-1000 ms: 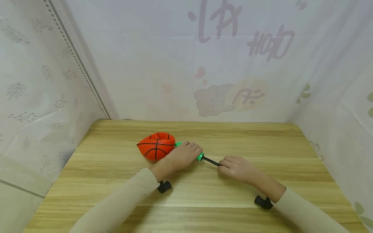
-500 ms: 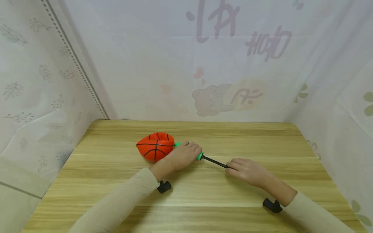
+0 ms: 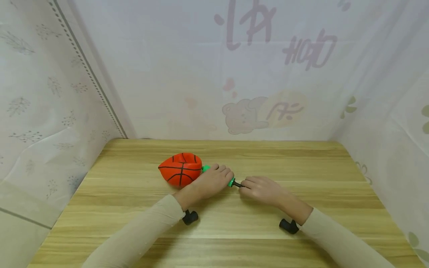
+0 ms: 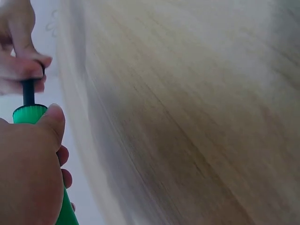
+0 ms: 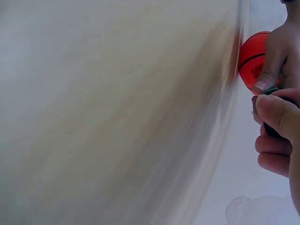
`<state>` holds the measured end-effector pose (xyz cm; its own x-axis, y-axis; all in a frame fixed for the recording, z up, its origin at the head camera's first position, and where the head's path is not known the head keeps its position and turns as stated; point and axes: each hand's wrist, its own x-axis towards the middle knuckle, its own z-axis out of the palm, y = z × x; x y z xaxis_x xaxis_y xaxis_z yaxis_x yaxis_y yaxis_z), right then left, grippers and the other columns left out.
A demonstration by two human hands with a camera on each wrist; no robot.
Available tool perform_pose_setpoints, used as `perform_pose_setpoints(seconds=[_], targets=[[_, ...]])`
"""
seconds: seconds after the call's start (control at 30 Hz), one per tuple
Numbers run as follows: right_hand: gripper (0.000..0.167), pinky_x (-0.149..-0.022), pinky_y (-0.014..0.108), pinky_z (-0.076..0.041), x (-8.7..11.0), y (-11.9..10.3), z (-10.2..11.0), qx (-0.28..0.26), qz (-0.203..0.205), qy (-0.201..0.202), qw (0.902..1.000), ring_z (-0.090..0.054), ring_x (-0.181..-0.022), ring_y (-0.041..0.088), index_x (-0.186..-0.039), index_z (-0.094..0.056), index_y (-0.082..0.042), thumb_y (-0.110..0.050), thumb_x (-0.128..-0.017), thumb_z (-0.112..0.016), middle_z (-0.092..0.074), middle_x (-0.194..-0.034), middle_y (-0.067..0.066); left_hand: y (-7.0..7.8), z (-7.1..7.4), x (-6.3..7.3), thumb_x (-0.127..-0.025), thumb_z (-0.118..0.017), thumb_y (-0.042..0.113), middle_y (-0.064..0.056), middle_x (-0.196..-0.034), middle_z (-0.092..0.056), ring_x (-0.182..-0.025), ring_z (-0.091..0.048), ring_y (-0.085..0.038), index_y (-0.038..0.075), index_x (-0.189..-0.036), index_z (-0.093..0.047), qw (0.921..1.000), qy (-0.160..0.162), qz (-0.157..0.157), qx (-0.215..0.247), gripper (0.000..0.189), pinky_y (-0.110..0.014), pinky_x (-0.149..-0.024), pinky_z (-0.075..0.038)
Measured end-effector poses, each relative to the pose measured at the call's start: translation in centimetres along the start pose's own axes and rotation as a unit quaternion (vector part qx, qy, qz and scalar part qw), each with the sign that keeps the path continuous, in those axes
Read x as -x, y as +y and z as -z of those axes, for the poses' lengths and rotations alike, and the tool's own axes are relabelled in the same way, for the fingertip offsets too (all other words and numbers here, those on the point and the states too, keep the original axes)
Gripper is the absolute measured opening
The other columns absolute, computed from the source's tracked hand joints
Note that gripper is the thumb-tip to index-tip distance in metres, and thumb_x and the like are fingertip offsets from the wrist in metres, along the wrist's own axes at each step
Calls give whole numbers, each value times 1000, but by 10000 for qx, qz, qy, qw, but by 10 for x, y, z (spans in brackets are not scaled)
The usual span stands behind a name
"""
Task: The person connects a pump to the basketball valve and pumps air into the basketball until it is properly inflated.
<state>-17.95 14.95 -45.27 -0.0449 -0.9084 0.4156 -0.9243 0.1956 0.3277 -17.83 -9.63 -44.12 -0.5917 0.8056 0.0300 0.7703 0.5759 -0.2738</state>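
Note:
A half-collapsed orange toy basketball with black lines lies on the table, its upper side dented in. At its right side is a green hand pump, its end right at the ball. My left hand grips the green barrel, covering most of it, thumb along the near side. My right hand holds the black handle at the end of the pump's rod; the handle is mostly hidden in the fingers. Only a short length of rod shows between the two hands.
The wood-grain table ends at a pale printed cloth wall behind, with similar cloth at both sides. A black camera mount hangs under my left wrist, another under the right.
My right hand first drew the handle out to the right, then came back left, so less rod shows now. The left hand and the basketball have stayed nearly in place.

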Motion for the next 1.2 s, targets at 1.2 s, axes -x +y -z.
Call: perform_pose_setpoints(seconds=[1.2], targets=[[44,-73,27,-57,41,-5,32,11,122,96,9999,-65,-83,17,-98,-65,-7,-6,-112,-24,-67,-94,4,-7,2,3,-109,-48,34,1,-114,-60,-107,-55,-16,10,-120,-53,9989,66,-17,462,26,-32,-91,-43]])
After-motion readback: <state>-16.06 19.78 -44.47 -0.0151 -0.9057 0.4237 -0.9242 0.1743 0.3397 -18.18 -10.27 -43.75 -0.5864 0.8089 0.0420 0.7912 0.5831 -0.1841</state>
